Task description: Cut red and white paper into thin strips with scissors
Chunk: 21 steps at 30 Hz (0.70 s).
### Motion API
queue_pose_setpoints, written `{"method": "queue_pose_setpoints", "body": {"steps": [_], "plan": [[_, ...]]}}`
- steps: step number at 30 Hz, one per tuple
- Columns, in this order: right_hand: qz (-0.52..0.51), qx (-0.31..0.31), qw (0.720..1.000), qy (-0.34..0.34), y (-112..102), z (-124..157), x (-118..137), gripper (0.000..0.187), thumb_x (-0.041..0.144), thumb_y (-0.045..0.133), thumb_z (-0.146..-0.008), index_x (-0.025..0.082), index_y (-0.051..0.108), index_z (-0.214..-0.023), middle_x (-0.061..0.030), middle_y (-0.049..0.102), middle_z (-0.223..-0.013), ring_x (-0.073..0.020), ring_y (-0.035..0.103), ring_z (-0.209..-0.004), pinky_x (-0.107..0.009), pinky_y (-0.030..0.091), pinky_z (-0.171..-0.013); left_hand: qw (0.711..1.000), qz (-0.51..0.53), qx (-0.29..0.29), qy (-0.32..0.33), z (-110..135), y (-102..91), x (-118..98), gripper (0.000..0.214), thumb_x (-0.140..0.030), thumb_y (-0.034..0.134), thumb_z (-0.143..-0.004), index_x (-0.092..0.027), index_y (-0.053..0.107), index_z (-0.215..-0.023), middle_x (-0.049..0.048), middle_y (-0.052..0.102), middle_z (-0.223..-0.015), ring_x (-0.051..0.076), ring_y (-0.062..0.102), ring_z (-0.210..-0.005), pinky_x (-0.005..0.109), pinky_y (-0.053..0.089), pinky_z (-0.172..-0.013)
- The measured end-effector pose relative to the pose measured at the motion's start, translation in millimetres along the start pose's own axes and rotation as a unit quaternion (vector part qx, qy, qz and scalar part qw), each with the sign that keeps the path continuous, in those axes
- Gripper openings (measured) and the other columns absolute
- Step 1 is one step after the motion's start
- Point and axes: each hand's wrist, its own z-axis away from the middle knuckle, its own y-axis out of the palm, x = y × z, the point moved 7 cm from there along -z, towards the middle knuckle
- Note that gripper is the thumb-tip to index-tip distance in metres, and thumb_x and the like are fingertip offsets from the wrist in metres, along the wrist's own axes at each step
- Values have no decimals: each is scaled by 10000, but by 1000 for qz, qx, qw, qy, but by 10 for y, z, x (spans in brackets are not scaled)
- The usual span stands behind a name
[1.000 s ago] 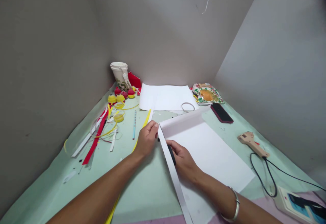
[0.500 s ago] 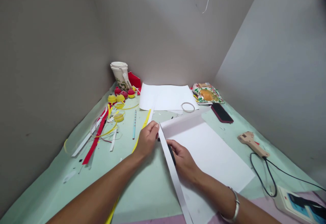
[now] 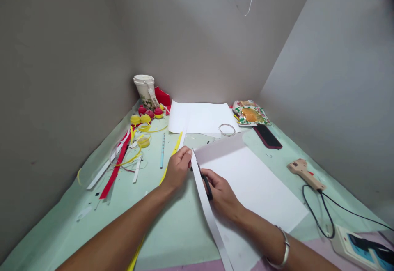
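My left hand [image 3: 178,165] pinches the far end of a narrow white paper strip [image 3: 205,207], which runs down toward the front edge of the table. In my right hand [image 3: 222,193] is a pair of black-handled scissors [image 3: 207,187], my fingers closed round the handles. The blades point away from me along the strip, partly hidden by it. A large white paper sheet [image 3: 255,180] lies under and to the right of my right hand, its far part curled up. Beneath my left forearm passes a yellow strip [image 3: 176,147].
Left lie red strips [image 3: 113,176], yellow and pink rounded pieces [image 3: 145,118] and a pencil [image 3: 162,151]. A white cup [image 3: 144,86] stands behind. At the back are another white sheet [image 3: 200,117] and a packet [image 3: 250,115]. Right are a phone [image 3: 267,136], glue gun [image 3: 306,174] and power strip [image 3: 344,242].
The scissors have shifted slightly, with more of the handle and blade showing beside the strip. The curled far edge of the sheet has dropped a little. Both hands stay nearly in place.
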Motion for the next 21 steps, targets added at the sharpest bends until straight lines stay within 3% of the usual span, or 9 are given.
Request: {"method": "queue_pose_setpoints", "body": {"steps": [14, 21], "plan": [[-22, 1, 1000, 10, 18, 7, 49, 266, 291, 544, -865, 250, 660, -1101, 59, 420, -570, -114, 392, -534, -247, 406, -575, 1000, 13, 10, -1, 16, 7, -28, 338, -359, 439, -910, -214, 423, -606, -47, 393, -533, 138, 387, -536, 279, 314, -575], [-7, -12, 1000, 14, 0, -2, 19, 290, 363, 579, -836, 238, 662, -1085, 29, 530, -649, -115, 404, -534, -243, 387, -531, 1000, 26, 9, -7, 14, 14, -46, 340, -364, 465, -894, -212, 422, -593, -48, 391, -523, 136, 378, -523, 277, 306, -563]]}}
